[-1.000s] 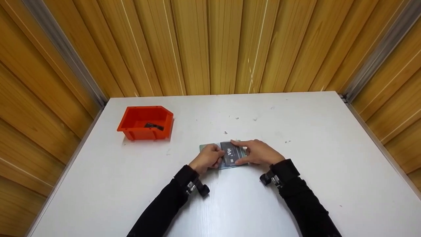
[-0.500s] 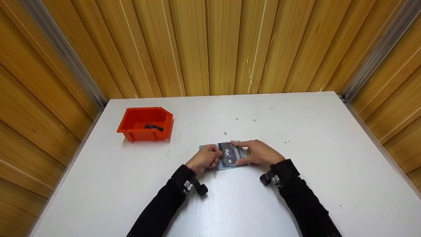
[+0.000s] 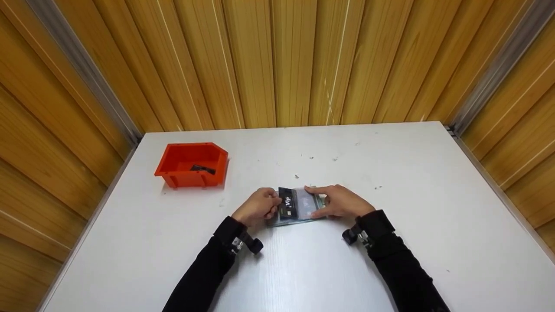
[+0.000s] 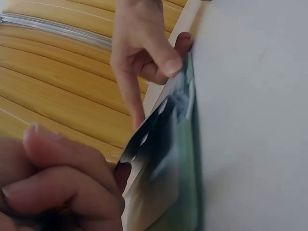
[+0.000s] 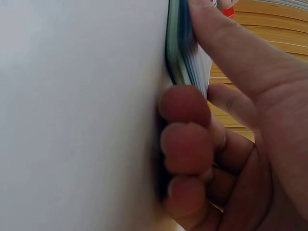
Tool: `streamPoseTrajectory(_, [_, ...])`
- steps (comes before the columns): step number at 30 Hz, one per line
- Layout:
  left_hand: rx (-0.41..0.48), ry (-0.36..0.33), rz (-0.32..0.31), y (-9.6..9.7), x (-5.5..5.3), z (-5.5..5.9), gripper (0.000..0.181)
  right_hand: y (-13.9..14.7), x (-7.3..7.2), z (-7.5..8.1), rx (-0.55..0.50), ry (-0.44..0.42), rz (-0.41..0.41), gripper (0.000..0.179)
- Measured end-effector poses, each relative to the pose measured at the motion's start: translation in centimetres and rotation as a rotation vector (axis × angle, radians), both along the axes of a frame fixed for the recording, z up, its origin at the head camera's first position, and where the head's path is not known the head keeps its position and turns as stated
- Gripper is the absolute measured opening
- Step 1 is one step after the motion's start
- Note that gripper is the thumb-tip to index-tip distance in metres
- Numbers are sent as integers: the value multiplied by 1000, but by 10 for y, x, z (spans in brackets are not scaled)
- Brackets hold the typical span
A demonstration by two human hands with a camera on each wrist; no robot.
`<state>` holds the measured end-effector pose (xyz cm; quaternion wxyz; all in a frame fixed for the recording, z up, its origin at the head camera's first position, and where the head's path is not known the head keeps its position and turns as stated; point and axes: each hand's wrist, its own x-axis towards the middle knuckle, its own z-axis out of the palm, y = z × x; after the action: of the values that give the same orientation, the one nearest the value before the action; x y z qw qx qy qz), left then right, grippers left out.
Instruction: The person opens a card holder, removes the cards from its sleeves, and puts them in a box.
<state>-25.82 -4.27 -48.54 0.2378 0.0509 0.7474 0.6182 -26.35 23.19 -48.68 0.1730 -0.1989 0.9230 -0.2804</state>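
A card holder with clear sleeves (image 3: 307,207) lies open on the white table, its pale green cover (image 4: 186,163) edge-on in the left wrist view. My left hand (image 3: 259,205) pinches the left edge of a black card (image 3: 288,203) marked "Vip". That card is tilted up, its right edge by the clear sleeve. From the right, my right hand (image 3: 342,202) holds the card holder, index finger at the far edge and thumb (image 5: 226,38) at the near one. Its other fingers curl at the holder's end in the right wrist view.
At the back left of the table stands an orange-red bin (image 3: 186,178) with a small dark object (image 3: 203,169) in it. Wood-patterned panels (image 3: 295,65) rise behind the table and at both sides.
My left hand has moved left with the black card, sliding it out of the clear sleeve and tilting it up. The right hand keeps its place on the card holder.
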Motion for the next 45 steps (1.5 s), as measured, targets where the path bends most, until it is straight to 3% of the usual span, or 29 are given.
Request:
streamPoseTrajectory(4, [-36,56,27,-22,-6,23,12,1,-1,2,-7,-7,7,85])
streamPoseTrajectory(8, [3,45,113,-42,-13,48,9,2,-1,2,14,2,11,84])
streamPoseTrajectory(11, [39,61,190,-54,-19,59,9,4,1,3,18,1,18,84])
streamPoseTrajectory(14, [83,114,295,-62,-28,67,9,5,2,4,15,-7,9,84])
streamPoseTrajectory(17, [50,202,467,-75,-41,73,14,6,2,5,2,-16,-5,84])
streamPoseTrajectory(19, [-75,276,609,-89,-51,72,21,6,2,4,-10,-19,-11,83])
streamPoseTrajectory(22, [-369,375,811,-111,-65,61,30,6,4,3,-22,-23,-12,84])
streamPoseTrajectory(25, [-639,406,912,-130,-76,43,33,6,5,2,-17,-31,-7,84])
streamPoseTrajectory(27, [-777,402,896,-138,-79,33,35,6,6,2,-7,-33,-5,85])
streamPoseTrajectory(30, [-934,407,804,-143,-83,26,41,6,6,3,3,-23,-10,84])
streamPoseTrajectory(34, [-1055,399,720,-143,-81,21,44,6,7,4,22,-8,1,83])
streamPoseTrajectory(45, [-1029,365,703,-143,-78,26,43,6,6,4,32,-15,-6,83])
